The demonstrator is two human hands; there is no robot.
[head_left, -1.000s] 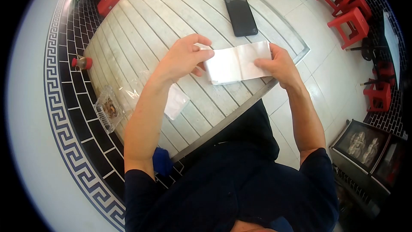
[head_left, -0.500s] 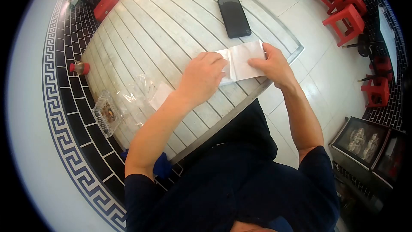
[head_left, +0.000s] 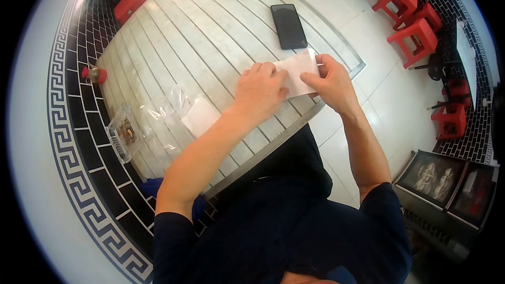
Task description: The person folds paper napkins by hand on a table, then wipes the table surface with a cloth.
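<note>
Our right hand (head_left: pixel 335 81) pinches the white paper (head_left: pixel 298 73) over the table's (head_left: pixel 173 37) near edge, close to its corner; our left hand (head_left: pixel 260 88) grips the paper's other end. The phone (head_left: pixel 289 26) crowds its far side; leftward lie clear plastic (head_left: pixel 165 118) and an ashtray (head_left: pixel 125 132).

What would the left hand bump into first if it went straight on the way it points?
The left hand would meet the paper first, right at its fingers, then maybe the right hand; depth is unclear.
</note>
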